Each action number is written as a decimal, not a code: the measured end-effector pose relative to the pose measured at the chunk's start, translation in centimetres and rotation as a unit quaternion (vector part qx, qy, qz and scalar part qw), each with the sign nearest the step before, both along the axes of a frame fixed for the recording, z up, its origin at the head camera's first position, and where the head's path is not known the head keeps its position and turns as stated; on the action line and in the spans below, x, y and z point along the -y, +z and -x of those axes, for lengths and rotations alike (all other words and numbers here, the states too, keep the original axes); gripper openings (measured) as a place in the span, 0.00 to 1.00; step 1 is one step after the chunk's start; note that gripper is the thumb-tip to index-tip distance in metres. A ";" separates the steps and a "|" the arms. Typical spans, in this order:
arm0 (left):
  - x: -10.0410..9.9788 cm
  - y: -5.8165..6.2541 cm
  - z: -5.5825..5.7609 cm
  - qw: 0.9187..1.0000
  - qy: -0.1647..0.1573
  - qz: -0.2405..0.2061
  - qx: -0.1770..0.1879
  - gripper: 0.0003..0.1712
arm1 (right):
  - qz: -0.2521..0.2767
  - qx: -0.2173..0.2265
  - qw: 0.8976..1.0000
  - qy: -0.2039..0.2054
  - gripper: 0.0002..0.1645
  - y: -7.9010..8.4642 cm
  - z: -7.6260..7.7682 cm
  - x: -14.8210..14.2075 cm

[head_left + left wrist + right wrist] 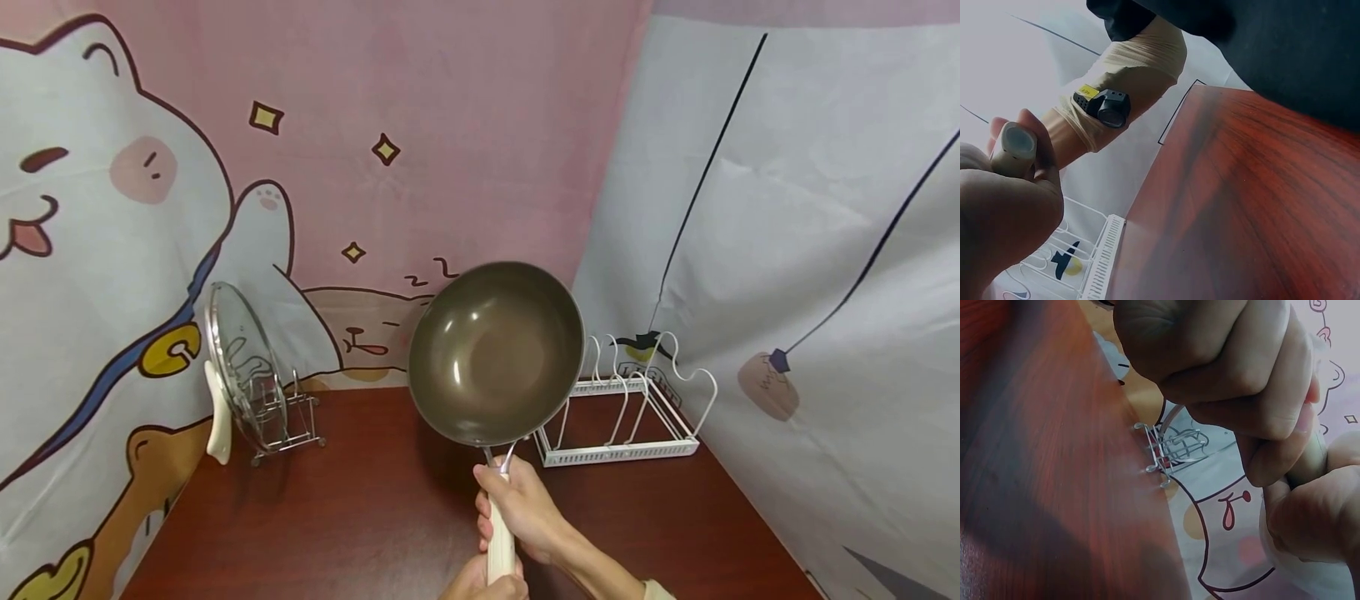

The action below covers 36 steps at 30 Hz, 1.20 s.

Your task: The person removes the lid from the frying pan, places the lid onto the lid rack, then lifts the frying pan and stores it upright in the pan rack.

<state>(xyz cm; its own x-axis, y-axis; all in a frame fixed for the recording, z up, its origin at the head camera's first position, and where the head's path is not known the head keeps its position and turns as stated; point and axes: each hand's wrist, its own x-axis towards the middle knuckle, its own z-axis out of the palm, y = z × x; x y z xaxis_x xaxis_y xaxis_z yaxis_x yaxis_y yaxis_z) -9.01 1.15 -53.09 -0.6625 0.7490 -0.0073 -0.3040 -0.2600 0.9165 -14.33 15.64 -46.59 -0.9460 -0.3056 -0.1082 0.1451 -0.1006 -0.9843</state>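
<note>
A deep frying pan (pixel 495 350) with a brown inside and a pale handle (pixel 500 537) is held up over the table, its inner face turned towards the head camera. My right hand (pixel 525 508) grips the upper handle, thumb along it, close below the metal fork that joins the pan. Lower down, my left hand (pixel 483 581) holds the handle near its end, partly cut off by the head view's bottom edge. The left wrist view shows the round handle end (pixel 1017 142) poking out of the fingers.
Behind the pan on the right stands a white wire rack (pixel 622 452) with curved dividers. At the left, a small metal rack (pixel 300 425) holds a glass lid (pixel 243 358) upright, beside a pale handle (pixel 218 417). Printed cloth (pixel 480 108) hangs around the reddish-brown table (pixel 337 517).
</note>
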 end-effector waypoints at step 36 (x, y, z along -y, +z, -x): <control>-3.8 -0.7 0.1 0.999 0.031 0.007 0.011 0.09 | -0.065 -0.022 0.997 -0.036 0.18 0.5 -0.3 -2.7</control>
